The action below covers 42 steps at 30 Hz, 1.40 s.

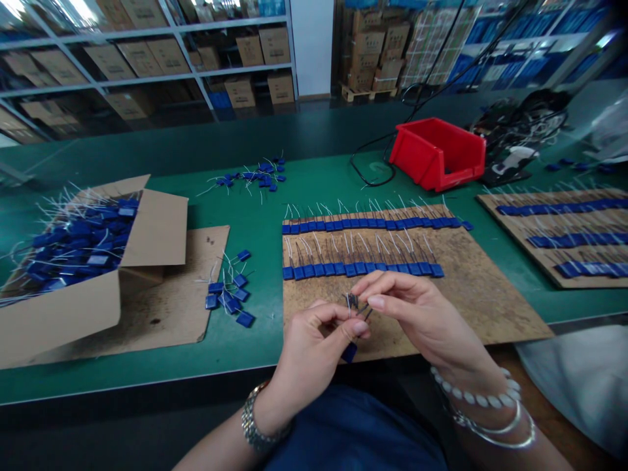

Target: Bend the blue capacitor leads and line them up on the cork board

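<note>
Over the front of the brown board (471, 294), my left hand (318, 340) pinches a blue component with wire leads (350, 353), its blue body hanging below the thumb. Close beside it, my right hand (417, 307) has thumb and fingertips closed on the dark leads above that body. Fingers partly cover the leads, so their ends are hard to make out. Behind my hands, two rows of similar blue components (363, 268) lie on the board, white and dark leads pointing away from me.
Left stands an open cardboard box (154, 229) of blue components on a flat cardboard sheet (196, 327). Loose components (228, 297) lie between sheet and board, more (265, 173) farther back. A red bin (436, 154), black cable (373, 180) and second filled board (540, 261) are right.
</note>
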Tool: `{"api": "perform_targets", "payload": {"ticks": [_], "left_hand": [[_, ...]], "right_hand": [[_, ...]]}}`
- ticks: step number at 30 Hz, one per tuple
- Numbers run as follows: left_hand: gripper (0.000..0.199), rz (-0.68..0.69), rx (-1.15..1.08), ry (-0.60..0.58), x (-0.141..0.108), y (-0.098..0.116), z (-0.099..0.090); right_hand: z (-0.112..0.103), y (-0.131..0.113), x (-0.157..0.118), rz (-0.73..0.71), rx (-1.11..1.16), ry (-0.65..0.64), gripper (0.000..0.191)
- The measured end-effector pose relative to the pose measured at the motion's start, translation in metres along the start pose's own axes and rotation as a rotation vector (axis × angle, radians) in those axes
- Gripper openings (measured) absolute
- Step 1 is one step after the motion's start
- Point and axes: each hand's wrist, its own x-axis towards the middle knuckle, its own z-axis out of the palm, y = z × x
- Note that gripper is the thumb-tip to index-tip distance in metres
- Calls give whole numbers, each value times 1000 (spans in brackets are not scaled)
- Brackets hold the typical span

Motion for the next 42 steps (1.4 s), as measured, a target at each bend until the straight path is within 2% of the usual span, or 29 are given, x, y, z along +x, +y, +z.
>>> {"api": "perform_targets", "payload": {"ticks": [5,8,12,16,22,42], "left_hand": [[27,-33,-64,-26,-1,-2,0],[30,-86,-134,-85,-2,-2,1],[32,-159,-231,-178,-2,0,3],[33,-177,-247,-217,-4,4,3],[32,-216,-319,-225,-6,8,5],[30,-211,-309,-248,-5,6,3]], "right_hand": [[-2,-5,1,-65,61,79,3],[-2,-12,4,-99,-1,104,3],[0,-24,9,-151,-195,37,6],[-2,-31,14,-164,-243,-33,10],[-4,-37,17,-131,-216,-71,11],[-1,-36,11,-162,-435,-116,8]]}}
